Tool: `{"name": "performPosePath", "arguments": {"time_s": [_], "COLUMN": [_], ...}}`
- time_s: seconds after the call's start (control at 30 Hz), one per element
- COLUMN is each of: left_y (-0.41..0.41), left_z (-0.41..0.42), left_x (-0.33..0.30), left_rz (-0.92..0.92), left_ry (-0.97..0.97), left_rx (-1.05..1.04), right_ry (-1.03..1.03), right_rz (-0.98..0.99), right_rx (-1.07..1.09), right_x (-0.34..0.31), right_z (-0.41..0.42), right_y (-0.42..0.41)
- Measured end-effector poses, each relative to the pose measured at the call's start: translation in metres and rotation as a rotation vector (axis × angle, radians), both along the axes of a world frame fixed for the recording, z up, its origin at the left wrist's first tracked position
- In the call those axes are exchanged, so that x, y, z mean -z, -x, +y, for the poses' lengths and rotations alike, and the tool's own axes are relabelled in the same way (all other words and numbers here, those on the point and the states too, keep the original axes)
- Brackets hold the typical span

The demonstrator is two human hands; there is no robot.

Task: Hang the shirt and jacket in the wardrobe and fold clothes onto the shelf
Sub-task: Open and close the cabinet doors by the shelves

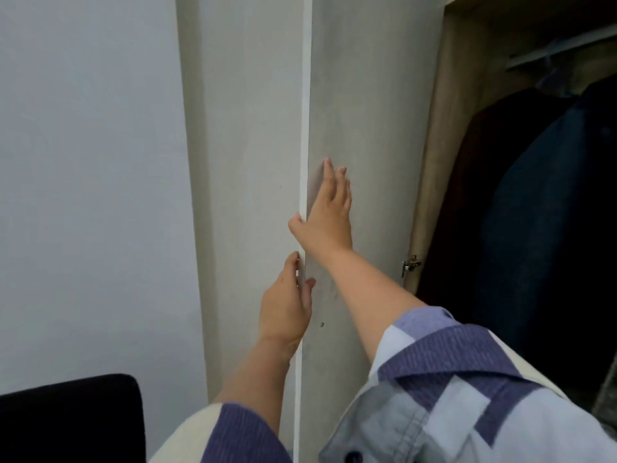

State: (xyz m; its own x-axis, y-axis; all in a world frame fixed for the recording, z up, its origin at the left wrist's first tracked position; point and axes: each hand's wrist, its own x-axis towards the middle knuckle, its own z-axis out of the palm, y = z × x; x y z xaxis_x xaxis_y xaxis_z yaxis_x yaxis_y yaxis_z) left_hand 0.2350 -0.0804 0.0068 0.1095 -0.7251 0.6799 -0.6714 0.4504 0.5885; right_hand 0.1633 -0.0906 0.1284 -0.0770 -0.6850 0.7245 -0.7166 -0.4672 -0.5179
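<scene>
The pale grey wardrobe door stands open, its white edge strip towards me. My left hand grips that edge low down, thumb on the inner face and fingers behind. My right hand lies flat on the inner face higher up, fingers stretched out and thumb touching the edge. Inside the wardrobe on the right, a dark garment and a blue jacket hang from a rail. Both my sleeves are blue and white patchwork.
A second grey panel stands just left of the door, against a plain pale wall. A black chair back fills the bottom left corner. A metal hinge sits on the wardrobe's wooden side.
</scene>
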Motion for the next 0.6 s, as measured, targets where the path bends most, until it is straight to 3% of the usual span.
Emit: {"name": "performPosePath", "arguments": {"time_s": [0.3, 0.6], "left_y": [0.116, 0.228], "left_z": [0.086, 0.085], "left_x": [-0.004, -0.018], "left_rz": [0.046, -0.195], "left_ry": [-0.031, 0.057], "left_rx": [0.395, 0.605], "right_ry": [-0.009, 0.0], "right_rz": [-0.18, -0.194], "right_rx": [0.003, 0.298], "right_x": [0.011, 0.012], "right_z": [0.105, 0.143], "right_y": [0.118, 0.233]}}
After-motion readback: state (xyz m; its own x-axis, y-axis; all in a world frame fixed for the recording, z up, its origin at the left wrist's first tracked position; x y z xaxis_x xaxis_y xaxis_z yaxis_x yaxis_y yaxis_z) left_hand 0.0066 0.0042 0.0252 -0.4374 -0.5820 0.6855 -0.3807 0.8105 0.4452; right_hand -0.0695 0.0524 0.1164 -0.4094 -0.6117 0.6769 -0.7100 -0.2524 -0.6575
